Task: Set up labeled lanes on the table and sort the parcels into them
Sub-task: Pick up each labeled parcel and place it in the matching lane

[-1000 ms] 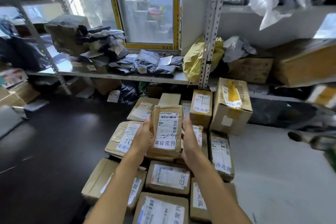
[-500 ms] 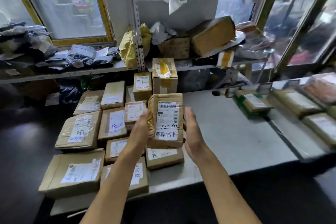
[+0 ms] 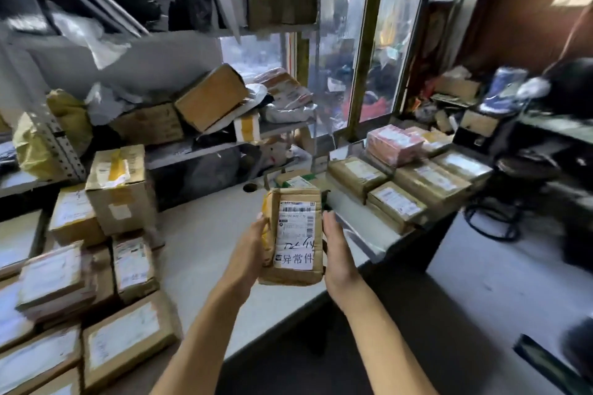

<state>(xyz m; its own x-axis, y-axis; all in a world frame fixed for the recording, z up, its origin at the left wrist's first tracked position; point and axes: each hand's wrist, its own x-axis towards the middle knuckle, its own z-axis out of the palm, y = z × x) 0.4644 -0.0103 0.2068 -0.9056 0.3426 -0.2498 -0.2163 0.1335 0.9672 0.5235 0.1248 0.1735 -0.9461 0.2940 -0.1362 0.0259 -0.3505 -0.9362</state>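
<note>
Head view. Item: brown parcel [image 3: 293,236], white label facing up, handwritten marks and printed characters; held above the grey table [image 3: 205,234] edge, frame centre. Left hand [image 3: 248,253] clasps its 9 o'clock side, right hand [image 3: 337,253] its 3 o'clock side. Stacked parcels [image 3: 80,282] at 8 o'clock; sorted parcels [image 3: 414,183] at 2 o'clock.

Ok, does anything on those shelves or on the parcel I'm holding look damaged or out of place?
Yes. A brown box on the middle shelf lies tilted, propped on other packages rather than flat. The held parcel, between the left hand and right hand, is crumpled at its edges.
</note>
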